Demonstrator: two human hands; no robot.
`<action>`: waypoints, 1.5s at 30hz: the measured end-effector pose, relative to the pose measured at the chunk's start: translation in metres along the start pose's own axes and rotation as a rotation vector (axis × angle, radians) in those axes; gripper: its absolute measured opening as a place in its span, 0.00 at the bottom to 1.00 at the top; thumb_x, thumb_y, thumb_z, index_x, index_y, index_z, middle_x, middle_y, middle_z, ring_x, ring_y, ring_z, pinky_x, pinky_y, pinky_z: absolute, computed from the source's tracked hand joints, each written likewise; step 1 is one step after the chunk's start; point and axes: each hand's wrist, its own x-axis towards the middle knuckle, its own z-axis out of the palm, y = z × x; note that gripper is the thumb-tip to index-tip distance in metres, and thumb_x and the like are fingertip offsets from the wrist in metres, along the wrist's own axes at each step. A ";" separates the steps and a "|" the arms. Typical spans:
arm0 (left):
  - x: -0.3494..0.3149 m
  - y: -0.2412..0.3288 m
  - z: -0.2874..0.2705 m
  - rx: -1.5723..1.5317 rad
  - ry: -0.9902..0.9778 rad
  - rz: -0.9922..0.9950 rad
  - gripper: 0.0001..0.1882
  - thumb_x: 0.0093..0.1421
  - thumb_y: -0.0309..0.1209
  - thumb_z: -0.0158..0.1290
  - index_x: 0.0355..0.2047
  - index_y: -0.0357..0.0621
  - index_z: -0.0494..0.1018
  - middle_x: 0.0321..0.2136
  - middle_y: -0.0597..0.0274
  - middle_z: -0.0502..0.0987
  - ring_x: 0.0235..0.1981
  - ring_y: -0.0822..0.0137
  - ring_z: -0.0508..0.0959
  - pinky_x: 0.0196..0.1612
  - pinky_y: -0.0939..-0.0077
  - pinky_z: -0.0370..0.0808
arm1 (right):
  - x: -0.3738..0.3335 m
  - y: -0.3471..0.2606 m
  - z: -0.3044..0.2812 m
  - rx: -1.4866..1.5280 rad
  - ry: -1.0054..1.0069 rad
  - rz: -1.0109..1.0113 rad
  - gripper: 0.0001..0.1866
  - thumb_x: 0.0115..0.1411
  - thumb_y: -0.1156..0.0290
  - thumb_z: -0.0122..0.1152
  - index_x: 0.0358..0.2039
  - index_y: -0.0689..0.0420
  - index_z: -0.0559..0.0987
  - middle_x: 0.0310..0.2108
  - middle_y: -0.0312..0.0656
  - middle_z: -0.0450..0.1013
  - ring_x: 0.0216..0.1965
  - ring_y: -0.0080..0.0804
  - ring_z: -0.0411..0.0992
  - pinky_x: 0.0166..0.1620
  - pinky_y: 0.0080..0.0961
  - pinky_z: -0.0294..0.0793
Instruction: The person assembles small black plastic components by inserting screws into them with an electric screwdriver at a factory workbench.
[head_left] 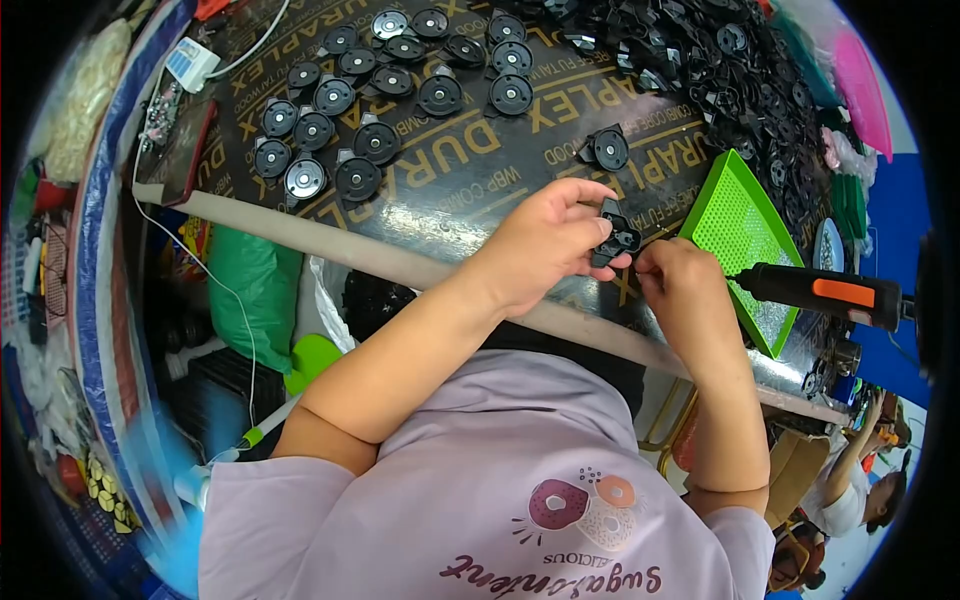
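My left hand (562, 238) is closed around a black plastic part (618, 236), held up over the near edge of the dark table. Close to the part's right side, my right hand (684, 278) has its fingertips pinched together; what they hold, if anything, is too small to make out. A single round black part (607, 147) with a disc face lies just beyond my hands. To the right of my right hand stands a green perforated tray (722, 205) with tiny shiny pieces in it. A black electric screwdriver (822, 291) with an orange switch points toward that hand.
Several similar round parts (375, 139) lie spread at the far left of the table (450, 190). A big heap of black pieces (750, 110) fills the far right. A phone (192, 150) rests by the left edge. Another person (850, 490) is at the lower right.
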 end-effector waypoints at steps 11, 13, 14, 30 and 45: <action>-0.002 -0.001 0.007 0.093 0.046 0.011 0.18 0.63 0.23 0.46 0.53 0.38 0.62 0.43 0.52 0.75 0.40 0.58 0.80 0.39 0.69 0.79 | 0.004 -0.001 -0.006 -0.101 -0.032 -0.089 0.05 0.41 0.85 0.55 0.21 0.64 0.75 0.26 0.52 0.72 0.31 0.50 0.73 0.37 0.41 0.73; -0.002 0.001 0.011 0.068 0.053 0.032 0.19 0.62 0.23 0.46 0.53 0.37 0.60 0.42 0.53 0.74 0.38 0.63 0.79 0.37 0.74 0.79 | 0.006 0.002 -0.006 -0.079 -0.052 -0.097 0.05 0.41 0.85 0.55 0.21 0.64 0.74 0.26 0.52 0.72 0.31 0.51 0.73 0.37 0.41 0.73; -0.003 0.001 0.011 0.056 0.045 0.040 0.19 0.62 0.22 0.46 0.54 0.36 0.60 0.42 0.52 0.74 0.38 0.62 0.80 0.38 0.73 0.79 | 0.006 0.005 -0.004 -0.045 -0.009 -0.121 0.06 0.41 0.85 0.55 0.23 0.65 0.74 0.25 0.52 0.71 0.30 0.52 0.72 0.36 0.41 0.73; 0.001 -0.006 0.015 0.224 0.044 0.114 0.21 0.61 0.18 0.45 0.55 0.38 0.60 0.50 0.49 0.72 0.45 0.59 0.78 0.44 0.71 0.78 | -0.022 0.010 -0.005 0.277 0.016 0.028 0.07 0.46 0.85 0.59 0.28 0.64 0.76 0.24 0.48 0.72 0.25 0.39 0.72 0.30 0.29 0.72; 0.002 -0.017 0.023 0.263 0.023 0.203 0.23 0.60 0.16 0.45 0.56 0.36 0.59 0.46 0.56 0.71 0.44 0.73 0.75 0.45 0.75 0.78 | 0.000 -0.011 0.011 0.505 0.393 0.147 0.05 0.52 0.80 0.63 0.30 0.63 0.79 0.25 0.46 0.75 0.25 0.30 0.76 0.29 0.22 0.75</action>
